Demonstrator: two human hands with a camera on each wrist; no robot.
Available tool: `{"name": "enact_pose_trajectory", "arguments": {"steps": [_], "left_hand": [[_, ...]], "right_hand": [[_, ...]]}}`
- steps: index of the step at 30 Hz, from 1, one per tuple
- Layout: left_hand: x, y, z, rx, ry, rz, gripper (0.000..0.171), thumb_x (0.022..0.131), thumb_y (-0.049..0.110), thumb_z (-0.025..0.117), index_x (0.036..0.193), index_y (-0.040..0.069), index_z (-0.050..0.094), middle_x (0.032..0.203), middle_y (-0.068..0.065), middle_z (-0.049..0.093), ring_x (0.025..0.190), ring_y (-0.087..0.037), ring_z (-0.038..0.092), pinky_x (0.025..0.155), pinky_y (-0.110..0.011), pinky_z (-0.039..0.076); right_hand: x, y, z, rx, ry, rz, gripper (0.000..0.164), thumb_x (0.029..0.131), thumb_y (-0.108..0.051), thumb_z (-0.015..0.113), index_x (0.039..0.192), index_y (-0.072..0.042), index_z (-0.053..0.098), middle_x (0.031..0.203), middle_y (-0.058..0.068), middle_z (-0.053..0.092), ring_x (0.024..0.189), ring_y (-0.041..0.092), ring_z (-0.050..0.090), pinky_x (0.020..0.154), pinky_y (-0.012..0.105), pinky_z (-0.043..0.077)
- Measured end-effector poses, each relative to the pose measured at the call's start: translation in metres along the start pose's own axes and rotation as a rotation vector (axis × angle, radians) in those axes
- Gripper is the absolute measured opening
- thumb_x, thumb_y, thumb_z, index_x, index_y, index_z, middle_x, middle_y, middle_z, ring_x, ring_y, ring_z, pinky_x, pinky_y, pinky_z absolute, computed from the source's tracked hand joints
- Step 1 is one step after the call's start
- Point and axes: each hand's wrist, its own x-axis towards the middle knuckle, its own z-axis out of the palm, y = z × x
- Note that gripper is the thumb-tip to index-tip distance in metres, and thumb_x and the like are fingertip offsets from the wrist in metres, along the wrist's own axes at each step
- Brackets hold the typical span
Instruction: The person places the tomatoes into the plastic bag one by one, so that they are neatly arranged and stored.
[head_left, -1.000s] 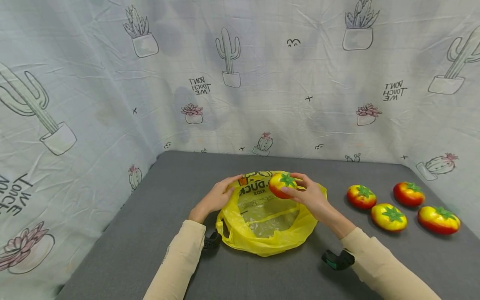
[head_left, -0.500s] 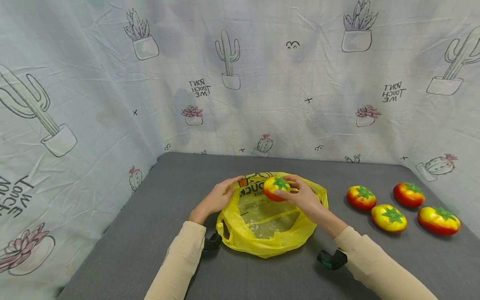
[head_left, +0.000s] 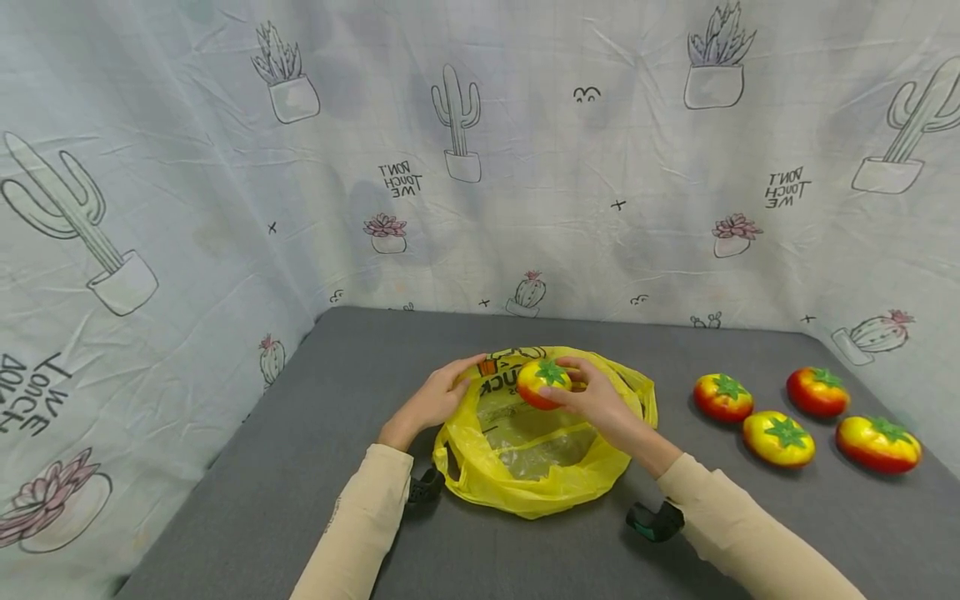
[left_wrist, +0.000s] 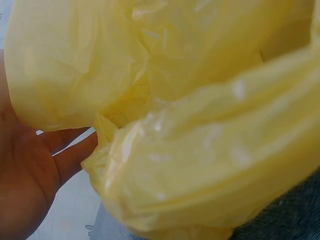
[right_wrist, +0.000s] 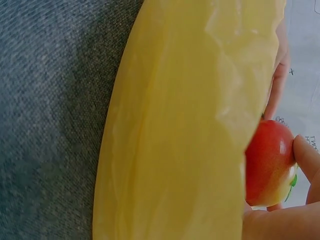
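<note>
My right hand pinches a red-yellow toy tomato with green leaves, above the mouth of a yellow plastic bag. In the right wrist view the bag's side hides part of the tomato; thumb and fingers lie on either side of it. My left hand rests against the bag's left rim with its fingers stretched toward the back. In the left wrist view, yellow plastic covers part of the left hand, and the thumb tip cannot be made out.
Several more toy tomatoes lie on the grey table to the right: one nearer the bag, a yellower one, and others further right. A white curtain printed with cacti stands behind and at the sides.
My right hand has carried the tomato leftward and slightly lower over the bag's mouth. The left hand and the bag stay nearly where they were.
</note>
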Motion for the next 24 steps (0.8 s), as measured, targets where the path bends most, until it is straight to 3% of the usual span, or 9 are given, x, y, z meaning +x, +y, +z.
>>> {"name": "enact_pose_trajectory", "arguments": {"steps": [9, 24], "left_hand": [[0.000, -0.001, 0.001, -0.014, 0.008, 0.006, 0.047, 0.101, 0.001, 0.041, 0.147, 0.011, 0.040, 0.148, -0.011, 0.037, 0.131, -0.028, 0.039, 0.097, -0.046, 0.039], [0.000, 0.000, 0.000, -0.019, 0.008, 0.011, 0.047, 0.101, 0.000, 0.041, 0.146, 0.010, 0.040, 0.147, -0.012, 0.038, 0.135, -0.028, 0.034, 0.106, -0.048, 0.033]], "right_hand": [[0.004, 0.003, 0.005, -0.006, -0.006, 0.010, 0.070, 0.085, -0.026, 0.074, 0.143, -0.006, 0.038, 0.136, 0.023, 0.042, 0.117, 0.034, 0.048, 0.091, 0.047, 0.048], [0.007, 0.003, 0.018, -0.001, -0.016, 0.011, 0.067, 0.087, -0.024, 0.072, 0.142, -0.003, 0.039, 0.136, 0.025, 0.040, 0.119, 0.036, 0.045, 0.091, 0.047, 0.048]]}}
